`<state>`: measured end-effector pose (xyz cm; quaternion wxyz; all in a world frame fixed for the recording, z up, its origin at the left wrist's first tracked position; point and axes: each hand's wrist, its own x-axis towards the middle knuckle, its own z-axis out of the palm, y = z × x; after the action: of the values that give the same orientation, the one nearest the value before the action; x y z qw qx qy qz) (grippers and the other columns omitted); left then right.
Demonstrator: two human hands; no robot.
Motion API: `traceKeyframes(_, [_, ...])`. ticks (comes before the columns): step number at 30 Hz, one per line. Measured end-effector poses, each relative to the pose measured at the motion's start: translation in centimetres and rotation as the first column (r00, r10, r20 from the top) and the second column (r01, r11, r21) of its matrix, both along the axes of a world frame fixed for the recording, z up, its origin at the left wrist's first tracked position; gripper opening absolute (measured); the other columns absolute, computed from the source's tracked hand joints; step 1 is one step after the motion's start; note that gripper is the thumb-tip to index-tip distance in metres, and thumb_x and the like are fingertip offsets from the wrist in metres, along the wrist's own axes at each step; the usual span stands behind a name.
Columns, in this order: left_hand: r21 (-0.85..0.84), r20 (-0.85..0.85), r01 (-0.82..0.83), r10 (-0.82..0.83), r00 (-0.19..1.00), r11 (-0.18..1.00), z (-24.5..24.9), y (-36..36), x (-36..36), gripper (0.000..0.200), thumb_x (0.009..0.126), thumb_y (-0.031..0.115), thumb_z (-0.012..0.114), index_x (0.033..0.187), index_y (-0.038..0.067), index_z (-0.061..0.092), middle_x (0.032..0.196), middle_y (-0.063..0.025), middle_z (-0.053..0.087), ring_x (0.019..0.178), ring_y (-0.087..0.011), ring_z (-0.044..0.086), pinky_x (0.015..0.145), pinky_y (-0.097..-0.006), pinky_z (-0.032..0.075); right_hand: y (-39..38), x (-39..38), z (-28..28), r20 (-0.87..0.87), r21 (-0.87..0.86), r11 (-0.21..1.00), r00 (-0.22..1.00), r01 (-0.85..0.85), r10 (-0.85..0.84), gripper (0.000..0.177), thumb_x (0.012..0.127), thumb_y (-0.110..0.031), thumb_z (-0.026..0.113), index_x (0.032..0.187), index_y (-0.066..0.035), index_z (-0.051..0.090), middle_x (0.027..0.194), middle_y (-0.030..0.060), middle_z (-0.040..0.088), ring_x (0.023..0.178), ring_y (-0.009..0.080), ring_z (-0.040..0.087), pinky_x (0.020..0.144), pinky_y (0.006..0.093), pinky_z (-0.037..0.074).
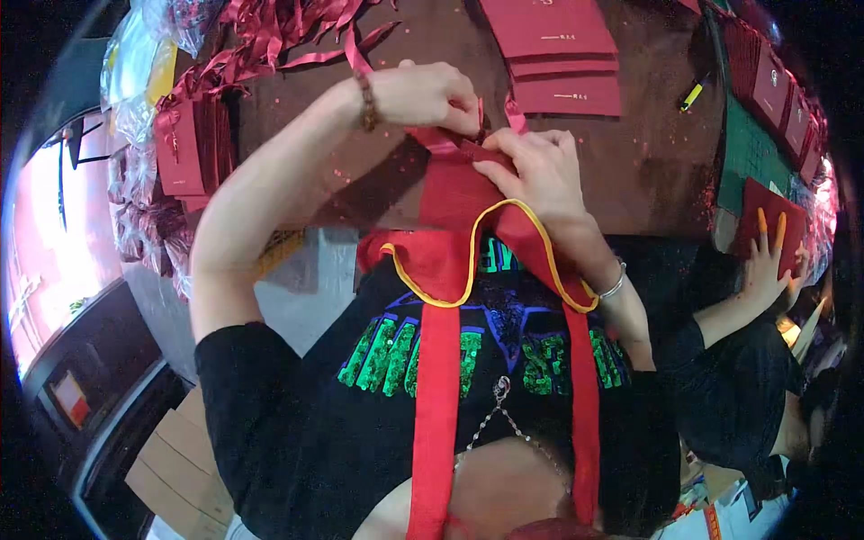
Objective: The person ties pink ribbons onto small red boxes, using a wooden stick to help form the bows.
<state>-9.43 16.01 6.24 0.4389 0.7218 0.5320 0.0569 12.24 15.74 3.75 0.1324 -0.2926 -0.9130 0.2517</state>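
A dark red paper bag [454,187] lies in front of me at the table's near edge, with pink-red ribbon [430,139] at its top. My left hand [432,97], a beaded bracelet on its wrist, is closed in a pinch at the bag's top edge, on what looks like the ribbon. From the other side, my right hand [540,171] pinches the same top edge between thumb and fingers. A ribbon end [514,112] stands up just beyond the right hand's fingers. The fingertips partly hide where ribbon and bag meet.
Loose red ribbons [270,40] lie at the back left, above a stack of red bags [193,148]. Flat red bags [562,90] overlap at the back. A yellow cutter [691,95] lies to the right. A co-worker's hand [765,261] rests on a red piece at far right.
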Motion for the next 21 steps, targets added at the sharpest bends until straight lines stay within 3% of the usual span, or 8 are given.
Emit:
traceKeyframes(2, [-0.267,0.035,0.223,-0.222,0.974,0.937,0.5,1.2,0.2,0.026,0.082,0.027,0.056,0.089,0.005,0.067,0.086,-0.0083,0.061,0.084,-0.0234,0.058,0.075,-0.0313,0.043,-0.3,0.0,0.4,-0.027,0.0,1.0,1.0,-0.006,0.006,0.023,0.075,-0.031,0.067,0.088,-0.014,0.061,0.074,0.0036,0.062,0.077,0.0214,0.058,0.08,0.0356,0.033])
traceKeyframes(7, [-0.463,0.247,0.314,-0.22,0.944,0.829,-1.3,2.2,1.1,0.022,0.075,0.018,0.065,0.085,-0.002,0.065,0.085,-0.0094,0.061,0.077,-0.0172,0.057,0.069,-0.0305,0.044,-0.2,-0.1,0.1,-0.097,0.004,0.999,0.994,-0.041,0.041,0.021,0.074,-0.029,0.068,0.087,-0.014,0.064,0.076,0.0033,0.062,0.077,0.0203,0.059,0.081,0.0357,0.034])
traceKeyframes(10, [-0.441,0.241,0.176,-0.073,0.968,0.88,-1.0,1.5,1.0,0.02,0.076,0.017,0.065,0.082,-0.002,0.063,0.082,-0.0093,0.061,0.076,-0.0175,0.056,0.069,-0.0304,0.043,0.3,0.3,-0.1,-0.121,-0.015,0.998,0.991,-0.063,0.06,0.022,0.074,-0.029,0.067,0.09,-0.013,0.064,0.077,0.0035,0.063,0.077,0.0202,0.059,0.08,0.0357,0.035])
traceKeyframes(11, [-0.226,0.353,0.273,-0.183,0.918,0.935,-3.1,1.5,0.5,0.018,0.078,0.016,0.062,0.08,-0.001,0.061,0.081,-0.0077,0.061,0.076,-0.0149,0.056,0.069,-0.0292,0.044,0.5,0.3,-0.2,-0.134,-0.029,0.997,0.989,-0.072,0.068,0.023,0.075,-0.029,0.067,0.091,-0.013,0.065,0.077,0.0036,0.063,0.077,0.0203,0.059,0.08,0.0357,0.035])
traceKeyframes(12, [-0.227,0.353,0.273,-0.182,0.918,0.935,-3.4,1.4,0.3,0.018,0.078,0.016,0.062,0.08,-0.001,0.061,0.081,-0.0077,0.061,0.076,-0.0149,0.056,0.069,-0.0292,0.044,0.6,0.3,-0.2,-0.135,-0.031,0.997,0.989,-0.073,0.068,0.023,0.075,-0.029,0.067,0.091,-0.013,0.065,0.077,0.0036,0.063,0.077,0.0203,0.059,0.08,0.0357,0.035])
traceKeyframes(15, [-0.089,0.366,-0.261,0.276,0.889,0.961,-3.8,1.4,-0.3,0.018,0.082,0.018,0.058,0.082,0.001,0.06,0.08,-0.0034,0.061,0.074,-0.0103,0.054,0.067,-0.027,0.045,0.8,0.0,-0.2,-0.144,-0.136,0.975,0.978,-0.173,0.154,0.023,0.075,-0.03,0.066,0.09,-0.012,0.065,0.078,0.0043,0.063,0.077,0.021,0.059,0.08,0.0352,0.036])
traceKeyframes(18, [0.228,0.221,-0.462,0.416,0.882,0.857,-3.3,0.8,-0.9,0.022,0.088,0.019,0.054,0.103,0.003,0.057,0.082,-0.0015,0.06,0.072,-0.0076,0.052,0.067,-0.024,0.046,0.8,-0.3,-0.5,-0.138,-0.087,0.985,0.981,-0.15,0.137,0.023,0.074,-0.029,0.067,0.088,-0.01,0.065,0.078,0.0055,0.063,0.076,0.022,0.059,0.079,0.0354,0.037])
traceKeyframes(21, [0.032,0.396,-0.669,0.605,0.69,0.742,-3.7,-1.7,0.0,0.036,0.09,0.02,0.052,0.123,0.007,0.045,0.085,-0.0023,0.06,0.073,-0.0083,0.053,0.068,-0.0248,0.046,1.3,-0.2,-1.0,-0.161,-0.05,0.997,0.985,-0.064,0.055,0.025,0.071,-0.024,0.069,0.088,-0.007,0.064,0.087,0.0078,0.059,0.086,0.0264,0.053,0.08,0.0353,0.039])
